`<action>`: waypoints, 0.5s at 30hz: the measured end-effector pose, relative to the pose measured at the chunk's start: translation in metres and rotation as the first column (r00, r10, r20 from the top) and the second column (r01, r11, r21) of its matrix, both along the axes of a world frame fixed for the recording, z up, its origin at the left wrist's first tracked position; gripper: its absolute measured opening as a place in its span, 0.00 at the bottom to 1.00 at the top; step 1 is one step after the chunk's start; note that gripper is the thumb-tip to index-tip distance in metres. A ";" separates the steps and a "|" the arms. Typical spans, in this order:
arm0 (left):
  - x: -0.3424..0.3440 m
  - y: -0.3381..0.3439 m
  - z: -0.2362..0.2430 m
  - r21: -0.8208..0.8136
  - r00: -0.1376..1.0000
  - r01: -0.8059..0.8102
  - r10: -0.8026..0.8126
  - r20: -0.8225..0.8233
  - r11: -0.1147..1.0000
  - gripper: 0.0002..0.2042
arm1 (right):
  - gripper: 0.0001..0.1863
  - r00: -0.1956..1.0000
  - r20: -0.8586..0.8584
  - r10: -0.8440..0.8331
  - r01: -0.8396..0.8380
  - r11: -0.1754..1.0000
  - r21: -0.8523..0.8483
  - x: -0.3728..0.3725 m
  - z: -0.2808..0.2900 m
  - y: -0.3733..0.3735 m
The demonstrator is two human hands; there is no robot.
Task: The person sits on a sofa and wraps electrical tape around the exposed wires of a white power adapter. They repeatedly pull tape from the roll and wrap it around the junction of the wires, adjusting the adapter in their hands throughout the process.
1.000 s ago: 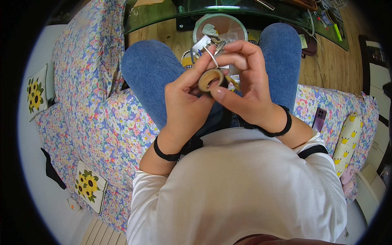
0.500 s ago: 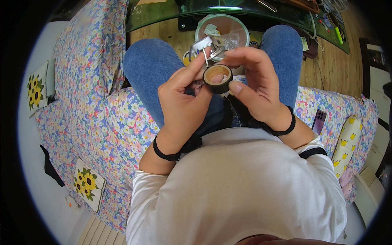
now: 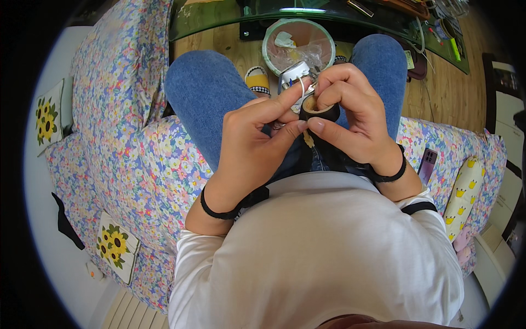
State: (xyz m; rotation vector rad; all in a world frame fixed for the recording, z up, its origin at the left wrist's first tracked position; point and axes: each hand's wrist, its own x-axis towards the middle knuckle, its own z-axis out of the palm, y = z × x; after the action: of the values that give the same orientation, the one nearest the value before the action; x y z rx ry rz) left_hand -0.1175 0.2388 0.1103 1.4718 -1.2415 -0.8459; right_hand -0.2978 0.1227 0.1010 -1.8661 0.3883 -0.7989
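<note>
My left hand (image 3: pixel 255 131) and my right hand (image 3: pixel 353 118) meet above my lap, fingers curled around a small roll of dark tape (image 3: pixel 323 115) with a tan core. My right index and middle fingers bend over the roll's top, and both thumbs press at its near side. A silver-and-white metal object (image 3: pixel 294 71) with a white cord or strip sits among my left fingertips, just behind the roll; its exact kind is unclear. A short tan piece (image 3: pixel 308 139) hangs beneath the roll. Some of my left fingers are hidden.
A bin with a plastic liner (image 3: pixel 298 38) stands between my knees, near a yellow slipper (image 3: pixel 256 82). A green glass table (image 3: pixel 219 16) runs along the top. I sit on floral bedding (image 3: pixel 109 164), with a purple phone (image 3: pixel 427 164) and crown-patterned bolster (image 3: pixel 464 197) on the right.
The metal object and tape roll have shifted right. The roll has turned, and my right fingers now curl over its top. My left thumb has moved in beside my right thumb.
</note>
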 end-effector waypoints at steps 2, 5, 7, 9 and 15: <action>0.000 0.000 0.002 0.010 0.999 0.027 -0.027 -0.020 1.000 0.30 | 0.12 0.998 0.044 -0.034 0.037 0.997 -0.070 0.000 -0.001 -0.002; 0.003 0.000 0.006 0.070 0.985 0.082 -0.070 -0.158 0.994 0.30 | 0.12 0.995 0.082 -0.063 0.071 0.993 -0.099 -0.001 -0.001 -0.002; 0.005 0.001 0.010 0.095 0.953 0.118 -0.086 -0.289 0.988 0.29 | 0.12 0.994 0.086 -0.070 0.080 0.990 -0.119 -0.003 0.000 -0.003; 0.006 0.000 0.011 0.105 0.915 0.155 -0.103 -0.391 0.982 0.30 | 0.12 0.993 0.097 -0.074 0.087 0.986 -0.142 -0.004 0.000 -0.004; 0.009 -0.001 0.012 0.120 0.849 0.207 -0.118 -0.515 0.971 0.31 | 0.13 0.987 0.129 -0.091 0.124 0.954 -0.273 -0.006 -0.001 -0.007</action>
State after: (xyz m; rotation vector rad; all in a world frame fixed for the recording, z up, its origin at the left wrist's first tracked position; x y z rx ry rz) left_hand -0.1083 0.2379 0.1222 1.1708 -0.9151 -1.3839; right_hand -0.3043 0.1156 0.1001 -2.0614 0.3186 -1.0765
